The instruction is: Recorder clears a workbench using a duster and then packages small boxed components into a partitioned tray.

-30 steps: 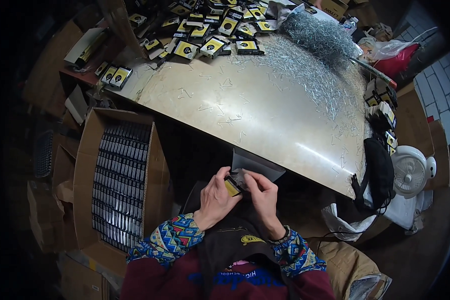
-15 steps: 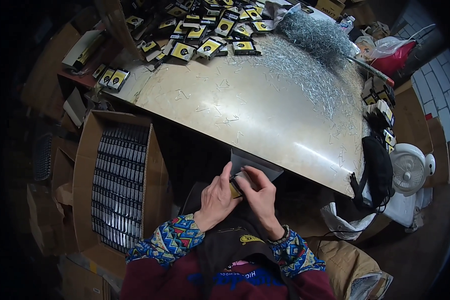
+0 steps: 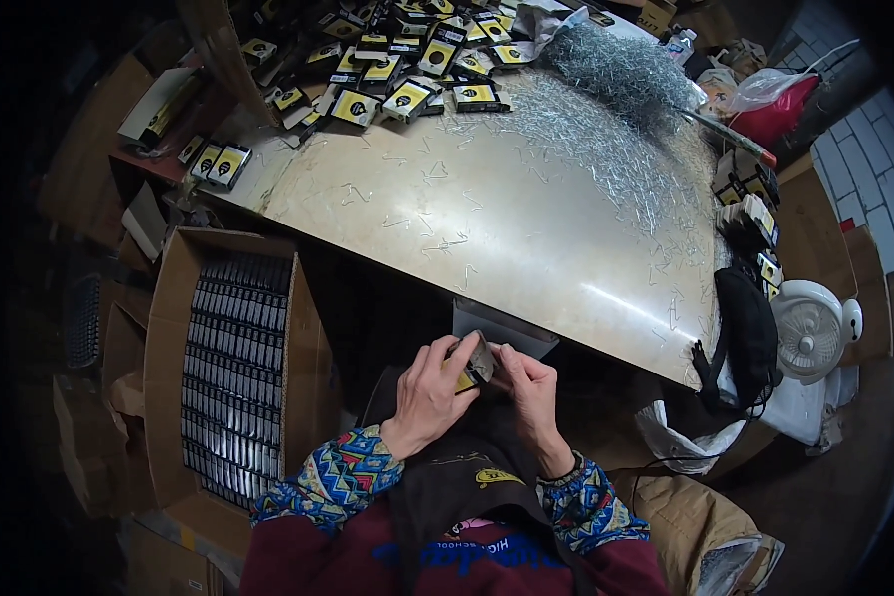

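The box (image 3: 475,377), small, yellow and black, is in front of the person's body, just below the table's near edge, with a grey-brown flap standing up at its top. The left hand (image 3: 427,392) is clamped on it from the left. The right hand (image 3: 534,392) is just beside it, thumb and forefinger drawn together near the flap; whether they grip anything I cannot tell, as the spot is small and partly covered. Beyond the hands, a grey tray (image 3: 502,328) juts from under the table (image 3: 536,258). Loose wires (image 3: 447,241) are scattered on the tabletop, thickening toward a tangled heap (image 3: 616,70) at the far right. Yellow-and-black packs (image 3: 407,99) are piled at the far left. Left of the person, a carton (image 3: 315,348) holds rows of dark packs (image 3: 233,387). To the right are a black bag (image 3: 745,328) and a white fan (image 3: 808,333).
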A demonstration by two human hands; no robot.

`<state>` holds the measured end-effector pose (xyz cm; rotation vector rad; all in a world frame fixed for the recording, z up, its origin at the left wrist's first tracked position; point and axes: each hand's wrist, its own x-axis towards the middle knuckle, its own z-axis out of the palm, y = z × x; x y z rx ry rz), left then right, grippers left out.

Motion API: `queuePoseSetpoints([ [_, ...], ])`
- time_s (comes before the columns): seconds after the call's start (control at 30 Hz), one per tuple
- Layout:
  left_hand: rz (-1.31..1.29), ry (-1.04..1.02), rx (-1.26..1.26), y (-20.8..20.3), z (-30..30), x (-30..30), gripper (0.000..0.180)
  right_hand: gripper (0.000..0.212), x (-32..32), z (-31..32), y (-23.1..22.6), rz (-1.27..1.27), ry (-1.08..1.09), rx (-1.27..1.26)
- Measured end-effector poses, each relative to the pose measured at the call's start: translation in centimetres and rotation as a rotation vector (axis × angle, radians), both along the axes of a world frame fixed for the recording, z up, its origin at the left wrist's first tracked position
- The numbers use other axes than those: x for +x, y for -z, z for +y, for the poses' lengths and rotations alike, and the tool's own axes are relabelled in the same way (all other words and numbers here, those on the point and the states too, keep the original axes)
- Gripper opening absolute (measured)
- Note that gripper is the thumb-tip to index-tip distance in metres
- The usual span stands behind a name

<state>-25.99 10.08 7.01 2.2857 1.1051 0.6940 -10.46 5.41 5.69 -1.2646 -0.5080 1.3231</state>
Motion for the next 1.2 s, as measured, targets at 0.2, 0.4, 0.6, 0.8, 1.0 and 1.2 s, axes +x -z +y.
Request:
queuePoseSetpoints([
  [0.2,-0.241,-0.078,-0.081,1.3,-0.6,0.3,0.085,0.026,-0.2,0.3,-0.4,0.0,0.078,-0.017],
  [0.4,-0.093,-0.053,-0.096,1.5,-0.9,1.0,0.09,0.015,-0.5,-0.1,0.2,-0.794,0.189,0.299],
  [0.6,-0.192,-0.042,-0.031,1.1,-1.0,1.3,0.084,0.012,-0.9,0.7,-0.7,-0.8,0.053,0.334],
  [0.8,-0.238,-0.046,0.001,1.4,-0.7,1.3,0.07,0.019,0.0,0.4,-2.2,-0.609,0.026,0.317],
  [1.0,-0.178,-0.124,-0.143,1.1,-0.8,1.5,0.071,0.021,0.4,-0.3,-1.5,-0.351,-0.122,0.155],
  [1.2,-0.047,-0.108,-0.238,0.7,-0.7,1.5,0.074,0.018,-0.4,0.1,-1.4,-0.483,-0.039,0.103],
])
